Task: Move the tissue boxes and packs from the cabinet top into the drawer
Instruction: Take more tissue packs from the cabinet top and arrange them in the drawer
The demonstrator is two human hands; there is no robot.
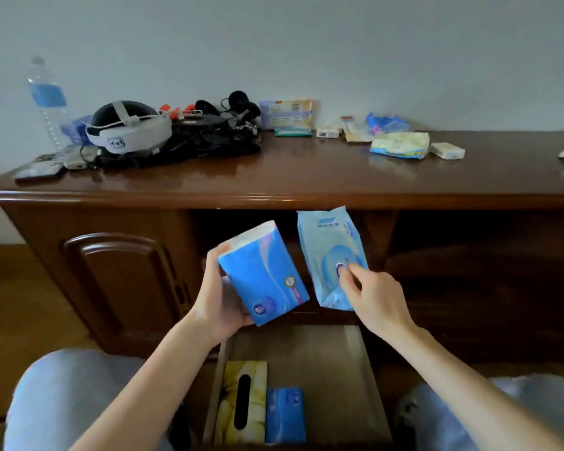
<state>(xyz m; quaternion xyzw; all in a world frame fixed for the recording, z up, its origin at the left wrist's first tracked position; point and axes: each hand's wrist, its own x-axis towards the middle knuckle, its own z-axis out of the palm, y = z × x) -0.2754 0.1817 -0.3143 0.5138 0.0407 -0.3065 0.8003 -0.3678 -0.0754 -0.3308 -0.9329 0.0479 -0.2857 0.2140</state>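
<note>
My left hand (217, 297) grips a blue tissue pack (264, 275) from its left side and bottom, holding it above the open drawer (368, 379). My right hand (373, 296) pinches a light blue soft pack (328, 249) near its lower middle, just right of the first pack. Inside the drawer lie a yellow tissue box (241, 402) and a small blue tissue pack (285, 415) side by side at the front left. On the cabinet top (290, 170) remain a pale yellow and blue pack (399, 144), a small white pack (447, 150) and a green flat pack (293, 132).
A white headset (127, 128) with tangled black cables (209, 135) fills the left of the cabinet top, beside a water bottle (46, 99). A purple box (285, 113) leans on the wall. My knees (66, 395) flank the drawer. A cabinet door (121, 281) is at the left.
</note>
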